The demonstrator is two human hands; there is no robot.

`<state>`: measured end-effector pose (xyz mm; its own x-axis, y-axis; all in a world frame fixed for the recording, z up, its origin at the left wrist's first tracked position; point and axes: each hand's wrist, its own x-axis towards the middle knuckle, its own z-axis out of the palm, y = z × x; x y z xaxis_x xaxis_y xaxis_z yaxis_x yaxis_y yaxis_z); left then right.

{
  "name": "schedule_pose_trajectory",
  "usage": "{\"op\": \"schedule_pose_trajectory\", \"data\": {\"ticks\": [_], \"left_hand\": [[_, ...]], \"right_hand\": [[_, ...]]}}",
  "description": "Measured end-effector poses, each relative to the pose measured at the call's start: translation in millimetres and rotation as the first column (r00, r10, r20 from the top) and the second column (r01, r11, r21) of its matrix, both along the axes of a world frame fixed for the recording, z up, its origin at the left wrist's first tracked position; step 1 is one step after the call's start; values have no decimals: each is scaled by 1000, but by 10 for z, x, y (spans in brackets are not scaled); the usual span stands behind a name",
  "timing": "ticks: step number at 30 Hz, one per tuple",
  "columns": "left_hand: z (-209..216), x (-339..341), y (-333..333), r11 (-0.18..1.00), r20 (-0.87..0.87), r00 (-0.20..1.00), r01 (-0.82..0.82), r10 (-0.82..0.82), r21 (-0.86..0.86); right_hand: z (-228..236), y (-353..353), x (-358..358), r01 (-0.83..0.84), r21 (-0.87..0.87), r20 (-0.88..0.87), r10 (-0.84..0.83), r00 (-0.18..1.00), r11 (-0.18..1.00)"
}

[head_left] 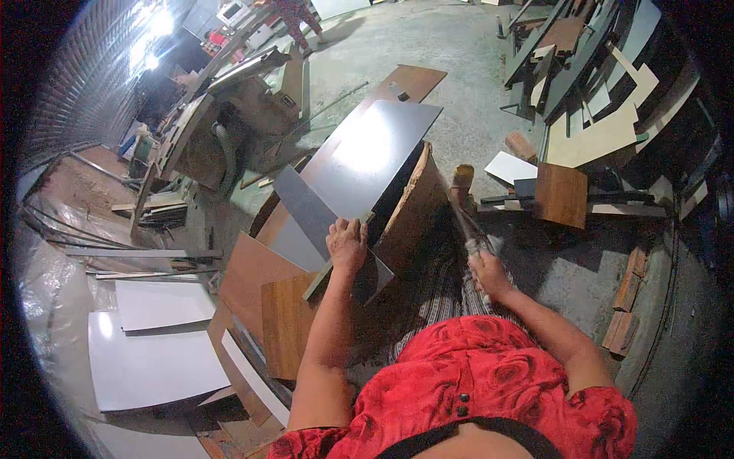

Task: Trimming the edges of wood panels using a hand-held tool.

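Observation:
My left hand [347,241] is closed over a narrow pale wooden strip [319,280], pressing it against a dark grey panel [304,197]. That panel lies aslant on a larger glossy grey panel [386,157], which rests on a brown box-like support [407,200] with a ragged edge. In my right hand [487,269], to the right of the support, is a long thin tool [462,218] with a light-coloured grip. Motion smears its far part, so its exact kind is unclear. The two hands are apart.
White boards [157,359] and a wood-grain board [287,325] lie at the left. Offcuts and a brown square board [562,195] stand at the right, near bricks [627,294]. A workbench [191,145] stands far left; another person [294,19] is at the back.

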<state>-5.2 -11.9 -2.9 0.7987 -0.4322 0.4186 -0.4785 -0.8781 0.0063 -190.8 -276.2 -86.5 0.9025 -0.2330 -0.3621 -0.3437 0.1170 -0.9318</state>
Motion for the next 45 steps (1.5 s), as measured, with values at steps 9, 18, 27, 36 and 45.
{"op": "schedule_pose_trajectory", "data": {"ticks": [9, 18, 27, 36, 45], "left_hand": [[21, -42, -61, 995, -80, 994, -70, 75, 66], [6, -21, -94, 996, -53, 996, -75, 77, 38], [31, -52, -47, 988, -97, 984, -148, 152, 41], [75, -105, -65, 995, -51, 994, -96, 94, -36], [62, -71, -78, 994, -64, 994, -96, 92, -53]], "right_hand": [[745, 529, 688, -100, -914, 207, 661, 721, 394], [762, 775, 909, -298, -757, 50, 506, 861, 581], [1074, 850, 798, -267, -876, 20, 583, 812, 402], [835, 831, 810, -246, -841, 27, 492, 870, 481], [778, 833, 808, -190, -872, 72, 501, 862, 452]]}}
